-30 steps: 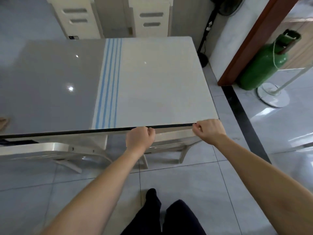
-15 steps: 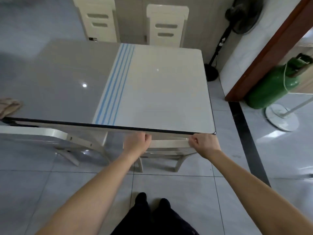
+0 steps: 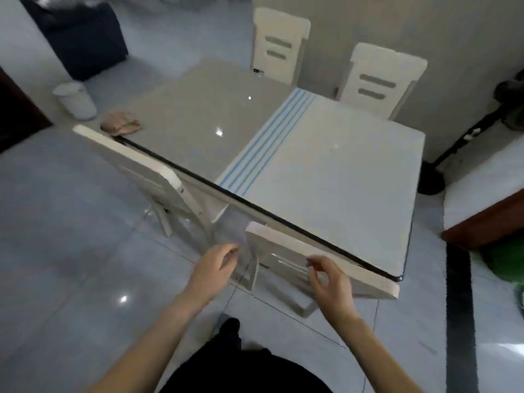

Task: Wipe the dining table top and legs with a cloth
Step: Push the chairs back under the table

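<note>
One chair [image 3: 283, 241] at 1 o'clock and another [image 3: 141, 160] at 11 o'clock stand tight against the table [image 3: 326, 188] edge, barring the underside. A narrow gap between them at 12 o'clock opens to the floor. The top lies open up to the cloth [image 3: 120, 123] at its 10 o'clock corner. Two more chairs [image 3: 377, 80] close the far side.

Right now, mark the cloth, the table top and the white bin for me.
cloth [image 3: 120, 124]: head view, middle of the crumpled fabric.
table top [image 3: 326, 182]: head view, bare patch of its white half.
white bin [image 3: 76, 102]: head view, its side wall.
</note>
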`<state>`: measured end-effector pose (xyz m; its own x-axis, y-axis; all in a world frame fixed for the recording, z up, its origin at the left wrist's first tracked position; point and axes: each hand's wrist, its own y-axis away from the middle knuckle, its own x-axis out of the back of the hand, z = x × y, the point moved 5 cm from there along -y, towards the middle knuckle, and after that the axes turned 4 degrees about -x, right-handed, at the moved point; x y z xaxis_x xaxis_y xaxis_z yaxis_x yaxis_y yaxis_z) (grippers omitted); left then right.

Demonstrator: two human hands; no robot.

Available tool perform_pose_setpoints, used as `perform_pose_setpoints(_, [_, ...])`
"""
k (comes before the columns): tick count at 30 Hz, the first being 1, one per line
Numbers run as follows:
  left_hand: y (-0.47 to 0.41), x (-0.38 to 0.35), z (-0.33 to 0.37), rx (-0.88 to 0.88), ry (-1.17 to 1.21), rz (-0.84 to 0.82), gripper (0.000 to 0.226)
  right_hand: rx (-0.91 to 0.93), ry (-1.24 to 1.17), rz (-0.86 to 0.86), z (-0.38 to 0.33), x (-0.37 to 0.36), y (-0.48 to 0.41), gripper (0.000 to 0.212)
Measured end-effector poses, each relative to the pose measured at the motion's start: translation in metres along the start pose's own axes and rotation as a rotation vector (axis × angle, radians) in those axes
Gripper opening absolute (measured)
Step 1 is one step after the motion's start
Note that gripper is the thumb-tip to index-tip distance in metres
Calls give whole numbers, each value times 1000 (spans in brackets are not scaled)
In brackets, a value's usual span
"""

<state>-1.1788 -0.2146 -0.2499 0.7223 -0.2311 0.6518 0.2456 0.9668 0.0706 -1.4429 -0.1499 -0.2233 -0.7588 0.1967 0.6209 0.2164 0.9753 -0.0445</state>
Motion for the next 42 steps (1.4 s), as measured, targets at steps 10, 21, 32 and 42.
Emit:
perform_pose_setpoints(10, [232, 18, -168, 825, 320, 304, 20, -409, -95, -624, 24, -147, 13, 19])
perform_pose_setpoints(21, [402, 19, -250, 1399, 616, 684, 30, -436, -24, -969, -76, -356, -11, 18])
perform_pose_setpoints(32, [353, 189, -354, 1364, 795, 954, 22, -422, 122, -965, -162, -485, -86, 22])
perform_pose_setpoints(42, [213, 318, -467, 1302, 744, 834, 21, -516, 151, -987, -237, -634, -201, 18])
